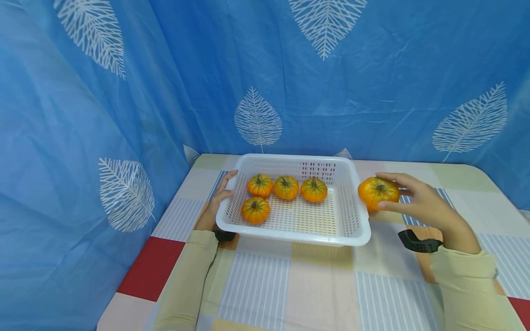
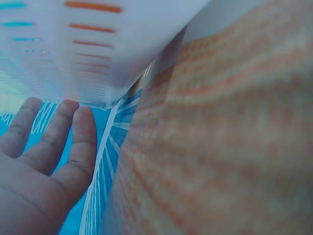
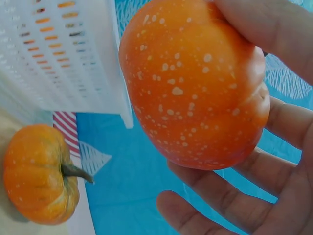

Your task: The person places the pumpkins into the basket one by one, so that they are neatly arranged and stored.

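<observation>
My right hand [image 1: 424, 202] holds a small orange pumpkin [image 1: 377, 193] just outside the right end of a white plastic basket [image 1: 290, 235]. Thumb and fingers grip it from the sides, and pale speckles show on its skin in the right wrist view. Below it, a second pumpkin [image 3: 36, 174] with a green stem rests on the table beside the basket; the held one mostly hides it from the head view. At the basket's left end is my left hand [image 1: 216, 202], its fingers [image 2: 84, 142] extended along the slotted outer wall. Several pumpkins [image 1: 286, 187] sit inside the basket, towards its left and back.
A patchwork-checked cloth [image 1: 319, 294] covers the table. Blue curtains [image 1: 198, 69] with white leaf prints hang behind the table and along its left side. A dark band [image 1: 420, 242] circles the right wrist, above a beige sleeve.
</observation>
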Tool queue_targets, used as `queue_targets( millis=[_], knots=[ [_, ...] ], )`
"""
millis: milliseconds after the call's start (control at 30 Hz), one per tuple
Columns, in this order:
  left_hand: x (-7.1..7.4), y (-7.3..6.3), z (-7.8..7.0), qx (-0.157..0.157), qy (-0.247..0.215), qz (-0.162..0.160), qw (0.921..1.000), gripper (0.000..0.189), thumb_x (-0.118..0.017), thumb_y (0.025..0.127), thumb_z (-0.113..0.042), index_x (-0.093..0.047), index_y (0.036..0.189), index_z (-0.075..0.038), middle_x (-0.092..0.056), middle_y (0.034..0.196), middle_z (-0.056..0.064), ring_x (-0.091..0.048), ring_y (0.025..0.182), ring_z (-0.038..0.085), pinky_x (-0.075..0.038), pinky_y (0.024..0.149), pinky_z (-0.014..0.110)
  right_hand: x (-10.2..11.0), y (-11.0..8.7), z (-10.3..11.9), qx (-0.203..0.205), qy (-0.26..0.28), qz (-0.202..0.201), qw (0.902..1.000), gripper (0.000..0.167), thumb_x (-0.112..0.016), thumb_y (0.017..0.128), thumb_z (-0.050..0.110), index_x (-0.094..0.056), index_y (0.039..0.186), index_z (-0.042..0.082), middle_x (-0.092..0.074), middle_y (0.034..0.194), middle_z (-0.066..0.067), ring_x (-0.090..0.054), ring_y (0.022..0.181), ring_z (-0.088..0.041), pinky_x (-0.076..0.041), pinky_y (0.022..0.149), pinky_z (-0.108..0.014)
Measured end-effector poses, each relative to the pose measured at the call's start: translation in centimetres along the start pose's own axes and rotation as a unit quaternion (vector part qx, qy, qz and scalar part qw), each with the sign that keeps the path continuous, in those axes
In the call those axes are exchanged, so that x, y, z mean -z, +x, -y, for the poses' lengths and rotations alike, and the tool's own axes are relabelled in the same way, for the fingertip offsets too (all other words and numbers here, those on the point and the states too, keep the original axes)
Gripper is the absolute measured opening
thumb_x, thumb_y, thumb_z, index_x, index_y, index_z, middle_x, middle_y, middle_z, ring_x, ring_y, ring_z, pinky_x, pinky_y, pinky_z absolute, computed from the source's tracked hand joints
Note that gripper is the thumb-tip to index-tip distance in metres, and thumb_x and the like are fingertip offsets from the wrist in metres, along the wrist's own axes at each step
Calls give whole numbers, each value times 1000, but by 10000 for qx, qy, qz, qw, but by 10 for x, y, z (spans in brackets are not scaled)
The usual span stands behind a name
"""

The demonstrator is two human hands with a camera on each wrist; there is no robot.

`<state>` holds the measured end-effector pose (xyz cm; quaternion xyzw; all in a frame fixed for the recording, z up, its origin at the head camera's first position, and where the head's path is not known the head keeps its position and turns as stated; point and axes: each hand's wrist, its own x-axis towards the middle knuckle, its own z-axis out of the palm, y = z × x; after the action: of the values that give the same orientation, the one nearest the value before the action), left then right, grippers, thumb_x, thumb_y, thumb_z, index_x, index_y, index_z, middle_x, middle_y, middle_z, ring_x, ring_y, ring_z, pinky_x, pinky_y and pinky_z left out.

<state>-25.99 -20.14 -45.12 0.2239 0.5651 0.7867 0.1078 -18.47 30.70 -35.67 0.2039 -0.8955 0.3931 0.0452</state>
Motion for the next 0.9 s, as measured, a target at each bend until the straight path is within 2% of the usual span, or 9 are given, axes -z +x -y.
queue_targets(
  millis=[100,300,400,500,567,733,800,900],
  knots=[
    [0,0,-1,37,-17,-55,10000,65,-26,98,-3,-29,158,-26,5,176,28,-6,158,50,-6,126,70,-3,1,2,235,68,8,9997,66,-85,91,1,-57,150,-5,-57,148,-20,-45,120,11,-36,94,-2],
    [-1,0,-2,65,-1,-153,9999,66,-29,96,-3,-30,158,-25,-1,175,30,-11,157,48,-20,125,60,-9,4,7,503,92,97,9986,70,-88,86,0,-59,149,-4,-59,146,-22,-46,121,12,-36,94,-4],
    [0,0,-1,16,-4,-145,9999,66,-29,96,-2,-31,158,-24,0,175,30,-9,158,49,-16,125,63,-11,5,12,582,90,146,9982,71,-89,85,0,-59,149,-3,-61,145,-18,-48,121,11,-37,95,-6],
    [0,-1,1,-34,33,-66,10000,66,-29,96,-2,-31,158,-26,3,175,30,-4,158,52,-7,125,70,-13,8,17,620,55,242,9978,70,-89,85,1,-60,149,-2,-61,145,-15,-49,120,11,-37,96,-6],
    [1,-1,2,-56,68,-20,10000,65,-28,97,-2,-29,158,-25,5,175,31,-2,158,54,-4,124,73,-14,10,20,676,-12,329,9972,71,-90,85,2,-60,149,-1,-62,145,-17,-49,119,12,-37,96,-6],
    [1,-1,2,-21,6,-65,10000,65,-28,97,-2,-26,159,-21,5,176,30,-2,159,53,-3,125,73,-14,20,30,967,-315,471,9937,73,-93,81,4,-63,147,0,-64,143,-23,-48,117,13,-40,96,-7],
    [0,0,1,16,-82,-139,9999,66,-28,97,-2,-27,160,-20,3,176,29,-4,159,52,-5,125,72,-13,25,36,980,-408,552,9928,72,-93,81,5,-64,147,1,-64,144,-22,-52,117,7,-43,94,-9],
    [0,1,0,62,-76,-206,9997,68,-28,96,-3,-23,162,-17,1,176,28,-6,159,51,-7,125,71,-13,33,47,858,-411,768,9925,70,-93,84,7,-63,147,2,-63,146,-22,-58,118,-11,-51,90,-17]
  ],
)
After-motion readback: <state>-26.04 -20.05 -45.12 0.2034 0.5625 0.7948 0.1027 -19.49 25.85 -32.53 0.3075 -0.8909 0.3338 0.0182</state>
